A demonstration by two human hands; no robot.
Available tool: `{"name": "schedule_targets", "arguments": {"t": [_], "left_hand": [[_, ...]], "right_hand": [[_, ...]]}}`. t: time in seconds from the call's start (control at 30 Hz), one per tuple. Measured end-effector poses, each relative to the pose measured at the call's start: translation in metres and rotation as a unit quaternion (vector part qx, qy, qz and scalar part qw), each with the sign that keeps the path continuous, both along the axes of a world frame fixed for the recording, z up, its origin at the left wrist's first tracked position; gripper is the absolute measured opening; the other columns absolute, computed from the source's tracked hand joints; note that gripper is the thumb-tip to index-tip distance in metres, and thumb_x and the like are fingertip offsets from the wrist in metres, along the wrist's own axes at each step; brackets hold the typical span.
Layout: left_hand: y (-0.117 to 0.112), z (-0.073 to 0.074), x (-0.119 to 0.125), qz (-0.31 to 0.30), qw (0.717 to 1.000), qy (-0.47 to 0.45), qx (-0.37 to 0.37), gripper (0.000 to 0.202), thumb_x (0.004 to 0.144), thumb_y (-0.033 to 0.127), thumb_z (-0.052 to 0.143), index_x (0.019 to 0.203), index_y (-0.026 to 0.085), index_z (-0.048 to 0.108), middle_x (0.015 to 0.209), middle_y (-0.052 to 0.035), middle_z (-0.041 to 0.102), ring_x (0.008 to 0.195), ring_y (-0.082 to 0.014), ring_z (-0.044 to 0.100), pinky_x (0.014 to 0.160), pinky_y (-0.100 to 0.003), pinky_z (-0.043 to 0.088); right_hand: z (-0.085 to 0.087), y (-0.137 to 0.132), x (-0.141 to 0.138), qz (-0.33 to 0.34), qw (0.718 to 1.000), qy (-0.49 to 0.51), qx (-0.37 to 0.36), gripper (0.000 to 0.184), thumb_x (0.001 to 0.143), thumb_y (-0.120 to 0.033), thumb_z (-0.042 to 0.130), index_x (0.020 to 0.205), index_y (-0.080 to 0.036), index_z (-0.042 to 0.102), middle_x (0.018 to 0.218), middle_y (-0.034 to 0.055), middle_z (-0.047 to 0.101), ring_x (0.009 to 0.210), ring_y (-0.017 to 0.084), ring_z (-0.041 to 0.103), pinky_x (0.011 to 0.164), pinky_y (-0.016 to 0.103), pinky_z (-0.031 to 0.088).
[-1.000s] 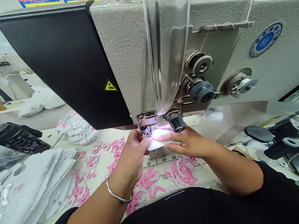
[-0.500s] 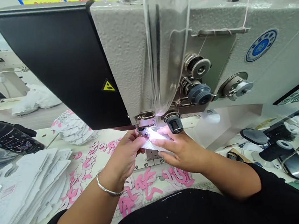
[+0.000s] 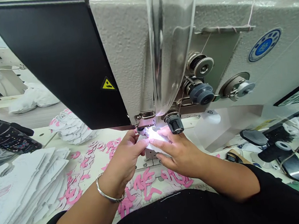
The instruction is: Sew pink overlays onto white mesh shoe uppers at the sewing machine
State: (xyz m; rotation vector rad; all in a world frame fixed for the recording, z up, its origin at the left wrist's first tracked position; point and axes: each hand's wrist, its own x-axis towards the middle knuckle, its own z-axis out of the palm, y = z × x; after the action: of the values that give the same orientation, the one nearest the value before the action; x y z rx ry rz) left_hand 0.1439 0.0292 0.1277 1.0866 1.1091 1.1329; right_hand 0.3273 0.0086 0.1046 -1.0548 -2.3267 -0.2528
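While curled pink and white scraps [image 3: 145,182] litter the pale tabletop [image 3: 92,174] at six o'clock, the left hand [image 3: 122,160] pinches dot-textured white fabric [image 3: 151,147] beneath the pebbly grey sewing machine [image 3: 126,50]; the right hand [image 3: 184,155] rests on it from four o'clock, fingers parted.

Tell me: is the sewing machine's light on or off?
On: a bright glow lights the white fabric under the sewing machine.

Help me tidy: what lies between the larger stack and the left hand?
Pink and pale scraps separate the larger stack from the left hand in the head view.
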Motion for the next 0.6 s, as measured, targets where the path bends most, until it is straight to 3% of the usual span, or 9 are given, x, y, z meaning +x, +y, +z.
{"name": "schedule_targets", "arguments": {"t": [0.17, 0.33, 0.6], "left_hand": [[0.004, -0.003, -0.004, 0.002, 1.0, 0.001, -0.004, 0.019, 0.068, 0.02, 0.074, 0.082, 0.019, 0.061, 0.074, 0.0035, 0.055, 0.06, -0.0084, 0.048, 0.054, -0.022, 0.039], [0.012, -0.005, -0.01, -0.034, 0.999, -0.027, 0.0, 0.014, 0.069, 0.02, 0.075, 0.071, 0.018, 0.061, 0.068, 0.0026, 0.055, 0.058, -0.0085, 0.049, 0.054, -0.022, 0.039], [0.028, -0.016, -0.015, -0.06, 0.995, -0.083, -0.018, 0.013, 0.066, 0.013, 0.075, 0.063, 0.016, 0.063, 0.059, 0.0024, 0.053, 0.053, -0.0077, 0.047, 0.052, -0.022, 0.037]], "right_hand": [[-0.003, -0.002, -0.002, -0.01, 1.0, -0.001, 0.007, 0.043, 0.093, -0.032, 0.054, 0.135, -0.024, 0.055, 0.123, 0.0162, 0.049, 0.119, 0.032, 0.046, 0.098, 0.052, 0.045], [-0.007, -0.004, -0.006, -0.016, 0.999, 0.019, 0.02, 0.044, 0.093, -0.032, 0.053, 0.136, -0.023, 0.052, 0.126, 0.0173, 0.048, 0.121, 0.033, 0.046, 0.097, 0.05, 0.046], [-0.014, 0.002, -0.007, -0.033, 0.999, 0.028, 0.033, 0.036, 0.093, -0.033, 0.054, 0.127, -0.02, 0.058, 0.126, 0.0166, 0.052, 0.123, 0.032, 0.047, 0.098, 0.048, 0.045]]}}
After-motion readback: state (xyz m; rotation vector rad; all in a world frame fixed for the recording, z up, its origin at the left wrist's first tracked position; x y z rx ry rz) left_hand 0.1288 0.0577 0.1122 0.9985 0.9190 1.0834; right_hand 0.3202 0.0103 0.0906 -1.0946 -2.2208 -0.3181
